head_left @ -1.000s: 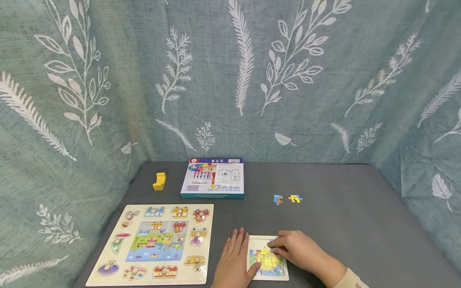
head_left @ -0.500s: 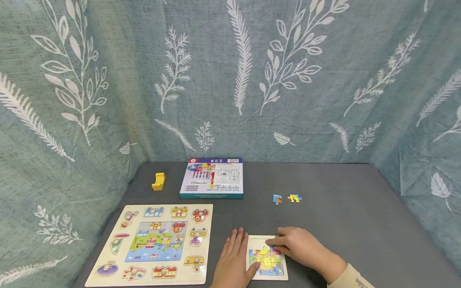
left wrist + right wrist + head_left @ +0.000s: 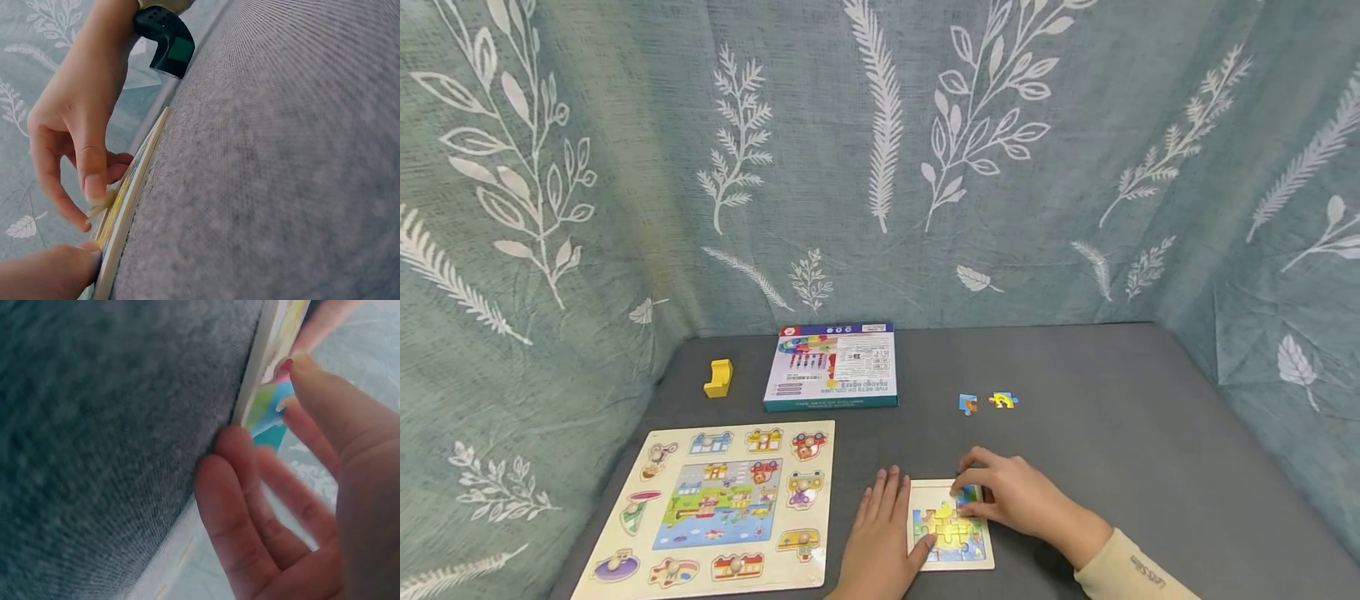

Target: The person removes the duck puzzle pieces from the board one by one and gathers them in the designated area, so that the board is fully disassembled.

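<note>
A small jigsaw puzzle tray with a pale wooden rim lies near the front, partly filled with yellow and blue pieces. My left hand rests flat along its left side, fingers straight, thumb over the edge. At the tray's upper right, my right hand pinches a blue-green jigsaw piece between thumb and index finger. The left wrist view shows this piece tilted just above the tray. Two loose jigsaw pieces, one blue and orange, one yellow, lie beyond the tray.
A large wooden peg puzzle board with vehicle pieces lies to the left. Behind it are a flat boxed toy and a yellow curved block. Patterned curtain encloses the back and sides of the dark table.
The head view has shifted slightly. My right fingers have spread from pressing low on the tray, and the blue-green piece now shows tilted between them. My left hand stays at the tray's side.
</note>
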Tool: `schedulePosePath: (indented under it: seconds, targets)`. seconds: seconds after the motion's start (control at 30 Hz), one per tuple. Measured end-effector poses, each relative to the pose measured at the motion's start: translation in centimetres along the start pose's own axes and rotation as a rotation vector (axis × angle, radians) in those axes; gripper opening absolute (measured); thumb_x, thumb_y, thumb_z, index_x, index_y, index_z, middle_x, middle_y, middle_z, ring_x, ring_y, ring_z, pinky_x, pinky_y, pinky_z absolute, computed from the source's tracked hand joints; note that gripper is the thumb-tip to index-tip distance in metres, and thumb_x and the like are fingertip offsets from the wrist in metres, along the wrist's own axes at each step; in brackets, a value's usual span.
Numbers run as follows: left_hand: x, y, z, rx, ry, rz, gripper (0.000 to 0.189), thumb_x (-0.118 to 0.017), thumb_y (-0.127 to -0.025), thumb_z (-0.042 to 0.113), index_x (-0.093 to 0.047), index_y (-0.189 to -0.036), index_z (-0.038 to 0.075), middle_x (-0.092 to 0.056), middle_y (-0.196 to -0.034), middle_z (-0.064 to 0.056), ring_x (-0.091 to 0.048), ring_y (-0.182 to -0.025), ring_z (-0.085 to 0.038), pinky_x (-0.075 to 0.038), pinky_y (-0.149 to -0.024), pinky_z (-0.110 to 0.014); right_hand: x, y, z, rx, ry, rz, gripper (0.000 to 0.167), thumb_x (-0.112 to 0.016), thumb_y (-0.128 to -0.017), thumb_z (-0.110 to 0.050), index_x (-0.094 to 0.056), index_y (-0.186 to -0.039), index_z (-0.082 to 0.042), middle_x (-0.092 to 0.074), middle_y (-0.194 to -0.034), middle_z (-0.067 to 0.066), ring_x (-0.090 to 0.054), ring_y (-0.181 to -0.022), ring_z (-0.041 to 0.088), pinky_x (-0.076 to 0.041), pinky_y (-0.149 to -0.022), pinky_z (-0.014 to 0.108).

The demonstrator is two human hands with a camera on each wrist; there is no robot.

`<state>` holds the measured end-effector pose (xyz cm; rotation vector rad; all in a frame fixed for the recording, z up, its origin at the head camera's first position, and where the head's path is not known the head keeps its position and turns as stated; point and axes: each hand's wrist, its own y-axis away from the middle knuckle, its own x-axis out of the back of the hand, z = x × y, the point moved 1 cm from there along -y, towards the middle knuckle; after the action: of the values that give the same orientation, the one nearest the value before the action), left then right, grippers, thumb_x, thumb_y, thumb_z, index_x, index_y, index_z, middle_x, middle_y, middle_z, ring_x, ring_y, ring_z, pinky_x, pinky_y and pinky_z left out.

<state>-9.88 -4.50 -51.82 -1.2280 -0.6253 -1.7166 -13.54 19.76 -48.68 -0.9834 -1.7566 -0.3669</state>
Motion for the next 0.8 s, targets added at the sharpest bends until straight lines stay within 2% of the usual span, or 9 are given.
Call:
schedulePosePath:
  seconds: [0.1, 0.17, 0.33, 0.6, 0.8]
  targets:
    - [0.07, -0.05, 0.00, 0.010, 0.016, -0.015, 0.083, -0.066, -0.101, 0.050, -0.041, -0.155, -0.008, -0.032, -0.165, -0.027, -0.028, -0.154, -0.043, -0.031, -0.119, -0.060, 0.06, 0.03, 0.01, 0.037, 0.031, 0.031, 0.019, -0.087, -0.087, -0.029, -0.079, -0.103, -0.021, -0.068, -0.113, -0.008, -0.052, -0.066, -0.010, -0.047, -0.062, 0.012]
    - [0.06, -0.06, 0.02, 0.016, 0.026, -0.022, 0.083, -0.066, -0.101, 0.049, -0.040, -0.156, -0.008, -0.031, -0.165, -0.027, -0.026, -0.155, -0.042, -0.030, -0.120, -0.060, 0.05, 0.16, -0.03, 0.061, 0.051, 0.033, 0.023, -0.087, -0.087, -0.030, -0.081, -0.107, -0.021, -0.069, -0.113, -0.009, -0.055, -0.070, -0.007, -0.049, -0.065, 0.015]
    - [0.21, -0.01, 0.05, 0.017, 0.030, -0.024, 0.083, -0.067, -0.100, 0.048, -0.040, -0.156, -0.008, -0.030, -0.166, -0.027, -0.025, -0.155, -0.042, -0.029, -0.120, -0.061, -0.12, 0.26, -0.16, 0.080, 0.090, -0.013, 0.029, -0.084, -0.090, -0.034, -0.081, -0.117, -0.024, -0.065, -0.116, -0.007, -0.061, -0.084, 0.001, -0.056, -0.072, 0.025]
    - [0.21, -0.06, 0.05, 0.031, 0.048, -0.042, 0.085, -0.068, -0.100, 0.049, -0.040, -0.157, -0.007, -0.030, -0.166, -0.026, -0.024, -0.156, -0.041, -0.028, -0.121, -0.060, -0.24, 0.05, -0.14, 0.010, 0.028, -0.051, 0.015, -0.085, -0.091, -0.029, -0.079, -0.103, -0.023, -0.062, -0.114, -0.008, -0.052, -0.075, -0.005, -0.051, -0.067, 0.020]
    - [0.14, -0.07, 0.04, 0.029, 0.060, -0.028, 0.084, -0.068, -0.100, 0.049, -0.039, -0.157, -0.006, -0.030, -0.167, -0.026, -0.024, -0.156, -0.041, -0.028, -0.121, -0.059, -0.31, 0.15, 0.11, -0.013, -0.016, -0.037, 0.016, -0.085, -0.091, -0.025, -0.072, -0.100, -0.026, -0.059, -0.116, -0.009, -0.051, -0.073, -0.005, -0.048, -0.064, 0.019]
